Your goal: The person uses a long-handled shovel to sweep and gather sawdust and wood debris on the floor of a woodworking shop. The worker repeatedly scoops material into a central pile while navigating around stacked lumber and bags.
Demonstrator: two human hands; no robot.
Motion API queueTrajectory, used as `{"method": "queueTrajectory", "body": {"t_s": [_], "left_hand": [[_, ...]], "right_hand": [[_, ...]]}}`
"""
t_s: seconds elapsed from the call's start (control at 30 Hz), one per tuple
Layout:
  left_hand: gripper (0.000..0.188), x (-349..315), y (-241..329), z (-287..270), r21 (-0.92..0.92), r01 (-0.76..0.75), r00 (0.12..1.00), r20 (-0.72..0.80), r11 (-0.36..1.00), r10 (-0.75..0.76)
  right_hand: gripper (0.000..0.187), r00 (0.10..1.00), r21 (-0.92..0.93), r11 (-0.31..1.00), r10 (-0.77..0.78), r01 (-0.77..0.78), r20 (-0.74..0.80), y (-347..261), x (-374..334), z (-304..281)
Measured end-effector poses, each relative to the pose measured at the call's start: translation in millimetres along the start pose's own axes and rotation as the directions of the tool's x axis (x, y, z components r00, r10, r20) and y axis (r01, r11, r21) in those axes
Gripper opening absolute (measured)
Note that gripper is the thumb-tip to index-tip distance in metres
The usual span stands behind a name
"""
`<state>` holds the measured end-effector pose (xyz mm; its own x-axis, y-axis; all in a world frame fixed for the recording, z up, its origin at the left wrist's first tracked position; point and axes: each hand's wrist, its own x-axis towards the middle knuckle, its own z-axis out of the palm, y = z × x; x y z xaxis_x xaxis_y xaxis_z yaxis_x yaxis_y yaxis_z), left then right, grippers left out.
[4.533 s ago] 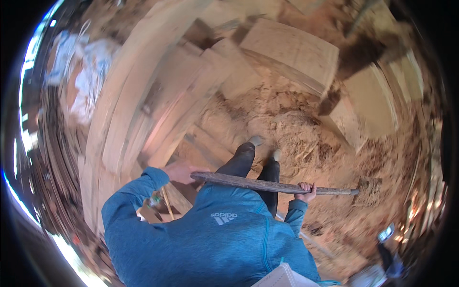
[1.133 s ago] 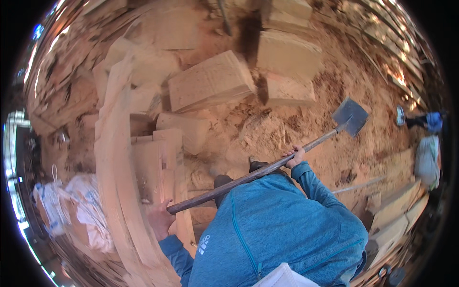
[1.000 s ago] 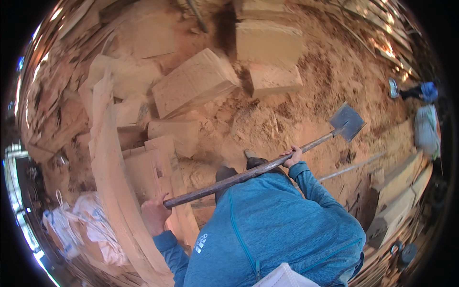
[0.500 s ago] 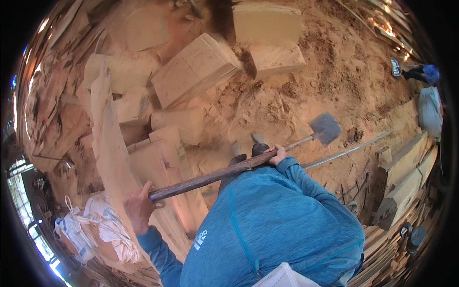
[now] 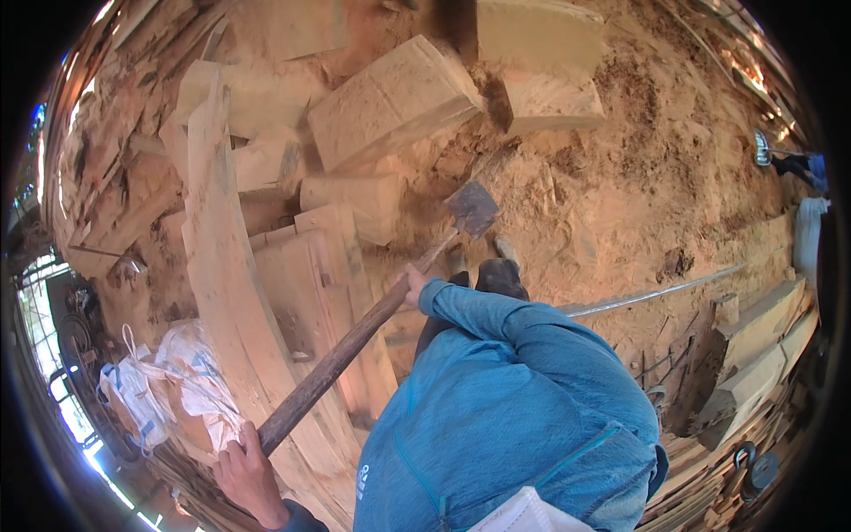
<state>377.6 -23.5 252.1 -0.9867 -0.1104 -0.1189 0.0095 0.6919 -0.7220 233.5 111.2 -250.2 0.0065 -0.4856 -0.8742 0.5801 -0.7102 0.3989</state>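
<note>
Both my hands are closed round a shovel with a thick dark wooden shaft and a flat grey square blade. My left hand grips the butt end at the lower left, beside a white sack. Farther up the shaft, closer to the blade, my right hand is wrapped round the wood. The blade lies ahead of my feet, over reddish-brown sawdust or loose soil; whether it touches the ground I cannot tell. A blue sleeve covers each arm.
Large squared timber blocks lie ahead, and a long plank runs along the left. White sacks sit at the lower left. A metal bar and stacked beams are on the right. Another person stands far right.
The shovel blade has swung leftward, from the right of my feet to ahead of them. My left hand has moved down and back, my right hand leftward; both still hold the shaft.
</note>
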Motion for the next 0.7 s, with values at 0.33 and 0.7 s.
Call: {"method": "queueTrajectory", "body": {"t_s": [0.33,0.7], "left_hand": [[0.019,-29.5,94.4,-15.2,0.031,0.037,0.986,0.16,0.999,-0.041],[0.011,-71.8,154.7,-88.6,0.073,0.22,0.882,0.411,0.973,-0.231]], "right_hand": [[0.03,0.996,-0.222,0.974,0.028,-0.045,-0.081,-49.1,51.2,-80.6],[0.026,0.96,-0.484,0.87,-0.046,-0.098,-0.277,-70.5,18.2,-129.5]]}}
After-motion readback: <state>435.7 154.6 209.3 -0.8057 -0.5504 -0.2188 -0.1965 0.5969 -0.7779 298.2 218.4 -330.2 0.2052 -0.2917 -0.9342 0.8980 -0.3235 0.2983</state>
